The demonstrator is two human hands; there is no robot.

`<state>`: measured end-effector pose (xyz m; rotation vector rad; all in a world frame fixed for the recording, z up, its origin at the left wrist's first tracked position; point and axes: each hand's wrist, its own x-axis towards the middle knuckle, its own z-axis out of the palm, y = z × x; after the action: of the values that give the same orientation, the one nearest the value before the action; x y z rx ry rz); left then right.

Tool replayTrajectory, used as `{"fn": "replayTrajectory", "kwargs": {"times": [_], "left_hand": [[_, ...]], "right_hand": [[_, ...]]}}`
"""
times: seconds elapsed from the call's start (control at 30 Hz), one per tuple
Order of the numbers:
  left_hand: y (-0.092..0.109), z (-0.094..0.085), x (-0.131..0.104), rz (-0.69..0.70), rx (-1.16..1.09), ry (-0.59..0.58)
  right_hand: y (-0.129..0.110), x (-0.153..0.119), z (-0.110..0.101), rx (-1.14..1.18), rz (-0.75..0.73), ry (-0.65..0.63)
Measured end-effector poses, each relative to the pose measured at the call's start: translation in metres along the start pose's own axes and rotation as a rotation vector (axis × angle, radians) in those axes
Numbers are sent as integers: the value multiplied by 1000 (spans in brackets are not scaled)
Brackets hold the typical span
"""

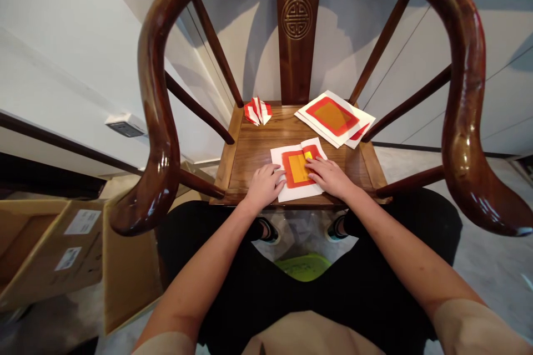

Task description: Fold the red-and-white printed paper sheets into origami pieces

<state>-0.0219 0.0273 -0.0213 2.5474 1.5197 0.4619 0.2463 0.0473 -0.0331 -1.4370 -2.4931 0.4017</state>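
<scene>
A white paper sheet (298,169) with a red and orange-yellow rectangle lies on the wooden chair seat (254,161), a crease running down its right part. My left hand (265,184) rests on the sheet's left edge with its fingers spread. On the right part, near the crease, my right hand (328,176) lies with its fingers apart, pressing the paper. Further back at the right is a stack of similar printed sheets (333,116). A folded red and white paper piece (258,111) sits at the seat's back left corner.
The chair's curved armrests (160,122) and slatted back (297,50) surround the seat. Open cardboard boxes (79,255) stand on the floor at the left. A green basin (303,267) is below, between the person's legs. A white wall runs along the left.
</scene>
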Motion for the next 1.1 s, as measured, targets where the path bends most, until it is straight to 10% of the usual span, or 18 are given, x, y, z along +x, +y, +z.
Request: {"fn": "replayTrajectory", "kwargs": {"times": [1.1], "left_hand": [[1, 3, -3, -28, 20, 14]], "right_hand": [[4, -3, 10, -73, -2, -4]]}}
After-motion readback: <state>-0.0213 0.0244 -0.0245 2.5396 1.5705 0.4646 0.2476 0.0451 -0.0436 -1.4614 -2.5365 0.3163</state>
